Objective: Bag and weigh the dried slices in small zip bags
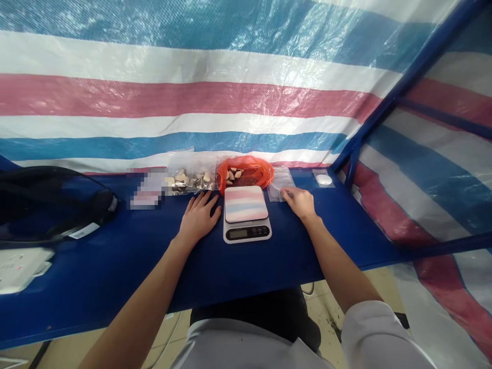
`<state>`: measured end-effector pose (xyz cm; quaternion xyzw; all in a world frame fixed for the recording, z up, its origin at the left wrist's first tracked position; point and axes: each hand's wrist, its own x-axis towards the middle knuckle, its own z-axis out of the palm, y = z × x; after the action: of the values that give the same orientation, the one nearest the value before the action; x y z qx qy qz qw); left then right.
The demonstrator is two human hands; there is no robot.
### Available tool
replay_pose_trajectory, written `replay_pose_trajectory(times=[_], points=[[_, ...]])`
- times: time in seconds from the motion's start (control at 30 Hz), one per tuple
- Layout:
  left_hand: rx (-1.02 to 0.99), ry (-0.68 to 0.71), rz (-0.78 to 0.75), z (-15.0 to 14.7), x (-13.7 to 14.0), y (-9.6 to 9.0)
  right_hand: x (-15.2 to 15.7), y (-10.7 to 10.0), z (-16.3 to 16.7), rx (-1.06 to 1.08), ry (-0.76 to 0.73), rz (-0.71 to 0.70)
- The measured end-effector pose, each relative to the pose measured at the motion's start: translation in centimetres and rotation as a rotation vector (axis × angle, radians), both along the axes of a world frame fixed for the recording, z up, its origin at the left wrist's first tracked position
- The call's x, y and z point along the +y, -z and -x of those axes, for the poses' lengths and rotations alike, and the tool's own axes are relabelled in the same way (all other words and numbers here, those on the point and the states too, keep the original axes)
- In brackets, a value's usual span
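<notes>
My left hand (199,216) lies flat on the blue table with its fingers spread, just left of a white digital kitchen scale (246,211). Nothing rests on the scale's shiny platform, and its display looks blank. To the right, my right hand (300,203) pinches the lower edge of a clear plastic zip bag (280,179). Behind the scale sits an open orange plastic bag (265,171) with pale and brown chunky pieces (233,175) inside. Two filled clear bags stand beyond my left fingers: one with pale pieces (179,180), one with darker pieces (202,181).
A round white object (323,179) lies on a clear packet at the back right. At the left are a black strapped device (57,205) and a white power strip (23,269). Striped plastic sheeting (192,97) hangs behind the table, and a blue metal frame (357,141) stands right.
</notes>
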<state>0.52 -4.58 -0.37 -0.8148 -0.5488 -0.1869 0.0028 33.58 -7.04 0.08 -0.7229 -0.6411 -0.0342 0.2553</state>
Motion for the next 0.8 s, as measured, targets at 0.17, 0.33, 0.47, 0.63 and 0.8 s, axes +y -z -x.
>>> replay_pose_trajectory(times=[0.17,0.33,0.47,0.63,0.8], points=[[-0.186,-0.026,0.021,0.1,0.0,-1.1,-0.8,-0.9,-0.8,0.145,0.03,-0.097],[-0.496,0.026,0.055,0.1,-0.2,-2.3,-2.3,-2.2,-1.8,0.425,-0.088,-0.117],[-0.74,0.088,0.15,-1.1,0.0,-3.4,-3.0,-3.7,-1.3,0.632,-0.243,-0.119],[-1.029,0.165,0.405,-3.7,0.5,-5.1,-2.6,-5.9,1.2,0.82,-0.413,-0.034],[-1.136,0.249,0.572,-5.2,1.3,-6.0,-1.1,-7.2,3.9,0.918,-0.544,-0.02]])
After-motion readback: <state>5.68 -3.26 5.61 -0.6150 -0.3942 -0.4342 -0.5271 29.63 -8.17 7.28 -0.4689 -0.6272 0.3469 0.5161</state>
